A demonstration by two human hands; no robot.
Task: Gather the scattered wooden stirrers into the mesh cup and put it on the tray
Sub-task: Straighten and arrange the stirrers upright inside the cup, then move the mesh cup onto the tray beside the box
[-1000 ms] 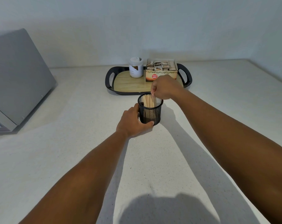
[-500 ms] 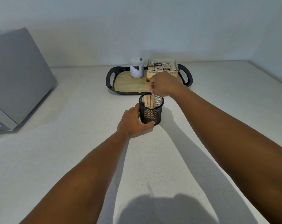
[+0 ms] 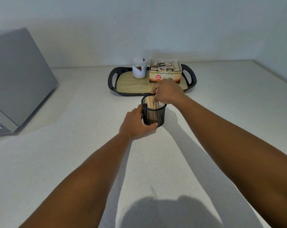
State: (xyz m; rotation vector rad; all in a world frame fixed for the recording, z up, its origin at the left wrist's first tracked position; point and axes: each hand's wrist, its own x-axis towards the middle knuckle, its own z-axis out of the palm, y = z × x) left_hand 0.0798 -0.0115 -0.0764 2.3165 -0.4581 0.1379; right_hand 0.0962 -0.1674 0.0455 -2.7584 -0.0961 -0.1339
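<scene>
While our left hand [image 3: 136, 123] curls around the near side of the mesh cup [image 3: 154, 113] to steady it on the desk [image 3: 73, 153], our right hand [image 3: 168, 91] hovers over the rim with fingers bunched, pinching the tops of the wooden stirrers [image 3: 151, 103] that stand upright inside. We see no loose stirrers lying on the desk, so we judge the gathering nearly done and the carry to the tray [image 3: 112, 79] the step ahead. The cup stands just in front of the tray, not yet on it. On the tray, a white jar [image 3: 139, 68] and an open tea box [image 3: 165, 71] fill the back, leaving bare wood at the front left. We expect the cup to be light and rigid, its wire mesh offering decent grip; taking it around the middle of the wall, as our left hand does, seems soundest. We reckon the stirrers are thin, stiff and featherweight, likely to rattle or spill if we tip the cup, so we should keep it upright.
</scene>
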